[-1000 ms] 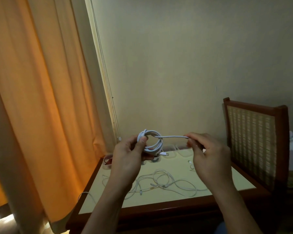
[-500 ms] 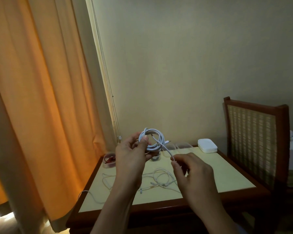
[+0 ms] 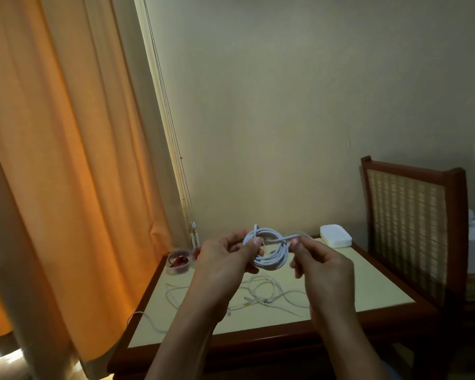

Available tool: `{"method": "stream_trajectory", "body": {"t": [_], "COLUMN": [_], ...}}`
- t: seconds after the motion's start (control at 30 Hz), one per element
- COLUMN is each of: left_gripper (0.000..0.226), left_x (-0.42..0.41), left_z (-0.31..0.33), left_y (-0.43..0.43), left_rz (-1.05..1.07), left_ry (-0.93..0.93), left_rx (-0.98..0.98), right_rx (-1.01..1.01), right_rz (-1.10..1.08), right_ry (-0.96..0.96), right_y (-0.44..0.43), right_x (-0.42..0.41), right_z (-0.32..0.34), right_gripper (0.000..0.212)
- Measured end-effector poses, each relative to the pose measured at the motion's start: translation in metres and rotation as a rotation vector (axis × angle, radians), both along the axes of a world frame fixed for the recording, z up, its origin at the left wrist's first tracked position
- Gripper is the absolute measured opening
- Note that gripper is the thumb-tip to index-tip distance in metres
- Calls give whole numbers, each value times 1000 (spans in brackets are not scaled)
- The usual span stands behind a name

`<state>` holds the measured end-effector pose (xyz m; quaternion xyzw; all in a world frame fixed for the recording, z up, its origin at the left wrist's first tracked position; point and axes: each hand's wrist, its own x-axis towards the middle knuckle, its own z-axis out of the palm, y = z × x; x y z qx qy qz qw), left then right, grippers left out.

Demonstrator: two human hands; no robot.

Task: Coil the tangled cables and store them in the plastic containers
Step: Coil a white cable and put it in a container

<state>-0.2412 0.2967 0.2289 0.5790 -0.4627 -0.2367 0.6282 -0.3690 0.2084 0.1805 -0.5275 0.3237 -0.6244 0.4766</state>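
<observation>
- Coil [image 3: 270, 255] of white cable is hanging in the air above the far part of the tabletop [image 3: 373, 286], between both hands.
- The left hand [image 3: 225, 260] is gripping the coil's left side, with the thumb pressing on the upper loops and the fingers curling behind them.
- The right hand [image 3: 325, 272] is pinching the coil's free end between thumb and forefinger, just beside the coil's right edge. That end is running across the upper part of the loops.
- More white cables [image 3: 268, 293] are lying tangled on the tabletop below the hands, and one strand is trailing over the left edge.
- A round clear container [image 3: 179, 263] is sitting at the far-left corner of the tabletop and holding something red. What the red thing is cannot be told.
- A second clear one is showing just beside it, mostly hidden by the left hand.
- A white stack [image 3: 336, 236] of flat rounded pieces is resting at the far edge of the tabletop, to the right of the coil and apart from it.
- A chair [image 3: 412, 215] with a woven back is standing against the right side of the tabletop.
- An orange curtain [image 3: 52, 160] is hanging on the left, with thin cords [image 3: 176, 160] dangling beside it near the wall.
</observation>
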Motion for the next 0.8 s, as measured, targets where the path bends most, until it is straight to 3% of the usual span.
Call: {"method": "stream_trajectory", "body": {"t": [0.17, 0.27, 0.37, 0.5, 0.57, 0.63, 0.73, 0.8], "left_gripper": [13, 13, 14, 16, 17, 19, 21, 19], "left_x": [9, 10, 14, 25, 27, 26, 15, 7], "left_z": [-3, -5, -1, 0, -2, -2, -1, -3], "left_y": [4, 3, 1, 1, 0, -3, -5, -4], "left_rz": [-8, 35, 109, 113, 67, -4, -109, -136], "left_ry": [-12, -138, -309, -304, -159, 106, 531, 721], "left_rx": [56, 120, 168, 219, 209, 157, 19, -32], "right_rx": [-295, -534, -640, -716, -689, -591, -319, -169], "right_rz": [-292, -434, -486, -507, -504, -473, -330, -221], "right_ry": [253, 389, 445, 509, 505, 493, 412, 326], "right_y": [-20, -30, -35, -39, -40, -35, -16, -3], "right_x": [-23, -30, -33, -32, -32, -31, -20, -10], "right_z": [15, 24, 28, 17, 10, 2, -13, -20], "right_gripper": [13, 14, 13, 11, 11, 12, 8, 7]}}
